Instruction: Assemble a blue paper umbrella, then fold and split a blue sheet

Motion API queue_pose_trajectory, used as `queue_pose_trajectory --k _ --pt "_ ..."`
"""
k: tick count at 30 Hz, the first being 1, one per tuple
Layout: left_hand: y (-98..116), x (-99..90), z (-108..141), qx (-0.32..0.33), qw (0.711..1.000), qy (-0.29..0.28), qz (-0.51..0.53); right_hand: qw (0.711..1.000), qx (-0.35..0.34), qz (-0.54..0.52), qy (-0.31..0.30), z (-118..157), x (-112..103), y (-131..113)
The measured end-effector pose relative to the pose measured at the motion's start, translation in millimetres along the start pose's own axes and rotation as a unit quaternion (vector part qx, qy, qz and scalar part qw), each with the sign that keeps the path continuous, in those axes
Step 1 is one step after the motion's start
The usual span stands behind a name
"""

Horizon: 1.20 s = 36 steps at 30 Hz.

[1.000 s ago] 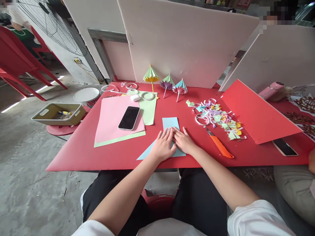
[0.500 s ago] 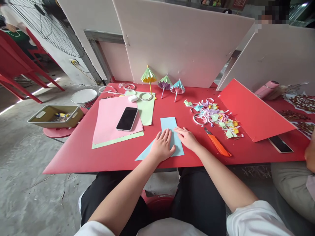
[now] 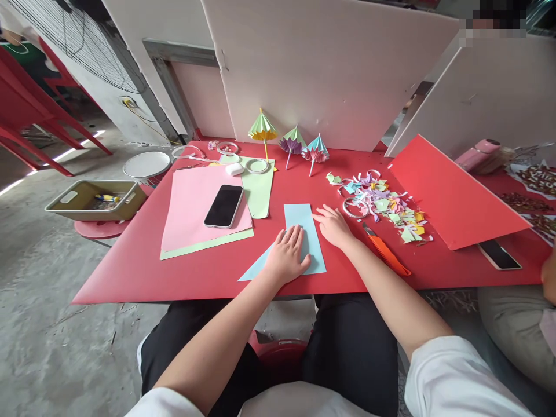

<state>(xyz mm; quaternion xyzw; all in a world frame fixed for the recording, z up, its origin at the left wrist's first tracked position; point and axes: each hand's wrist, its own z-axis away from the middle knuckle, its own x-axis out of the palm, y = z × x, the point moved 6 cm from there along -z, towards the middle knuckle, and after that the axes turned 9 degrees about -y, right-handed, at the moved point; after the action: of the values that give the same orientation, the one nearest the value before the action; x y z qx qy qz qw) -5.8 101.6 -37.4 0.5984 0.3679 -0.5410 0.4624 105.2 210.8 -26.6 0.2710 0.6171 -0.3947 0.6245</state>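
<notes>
A folded sheet of light blue paper [image 3: 297,214] lies on the red table [image 3: 208,275] in front of me, with a triangular part sticking out to the left. My left hand [image 3: 286,253] rests flat on it, fingers spread and pointing away from me. Just beyond the paper's right edge is my right hand [image 3: 333,227], its fingers stretched towards that edge and holding nothing. An orange utility knife [image 3: 386,250] lies to the right of my right hand, its blade end pointing away from me.
Paper scraps [image 3: 384,200] and tape rolls are heaped at the right, before a leaning red board [image 3: 460,194]. Small paper umbrellas [image 3: 263,127] stand at the back. Pink paper [image 3: 186,202] bearing a phone [image 3: 224,206] lies left. Another person's hand [image 3: 548,269] shows at the right edge.
My right hand has shifted slightly away and to the right, off the blue paper's edge. My left hand stays flat on the paper. The view has tilted a little.
</notes>
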Motion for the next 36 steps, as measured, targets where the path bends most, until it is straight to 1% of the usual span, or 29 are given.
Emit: queue_pose_trajectory --k 5,8,11,14,17,21,26,29,31,36 --pt "0 -0.6 0 0.001 1.000 -0.001 0.001 1.000 0.012 -0.008 0.000 -30 -2 9" --pt "-1 -0.4 0 0.000 1.000 -0.003 0.001 1.000 0.018 -0.011 0.011 -42 -2 10" --pt "0 -0.8 0 -0.001 1.000 -0.006 0.002 0.999 0.019 -0.010 0.032 -42 -1 9" --pt "0 -1.9 1 -0.001 1.000 -0.008 0.001 0.998 0.016 -0.006 0.062 -32 2 5" --pt "0 -2.7 1 0.000 1.000 -0.007 0.000 0.996 0.009 -0.003 0.089 -19 3 0" --pt "0 -2.5 1 -0.002 1.000 -0.001 0.002 0.994 -0.008 0.002 0.107 7 4 -11" --pt "0 -1.4 0 -0.002 1.000 -0.001 0.010 0.992 -0.039 0.010 0.117 57 6 -27" --pt "0 -1.6 0 -0.002 1.000 -0.004 0.014 0.986 -0.079 0.014 0.147 91 7 -38" --pt "0 -1.9 0 -0.001 1.000 -0.004 0.018 0.983 -0.091 0.013 0.160 111 9 -43" --pt "1 -3.1 1 0.006 1.000 0.020 0.016 0.981 -0.102 0.000 0.165 147 12 -53"
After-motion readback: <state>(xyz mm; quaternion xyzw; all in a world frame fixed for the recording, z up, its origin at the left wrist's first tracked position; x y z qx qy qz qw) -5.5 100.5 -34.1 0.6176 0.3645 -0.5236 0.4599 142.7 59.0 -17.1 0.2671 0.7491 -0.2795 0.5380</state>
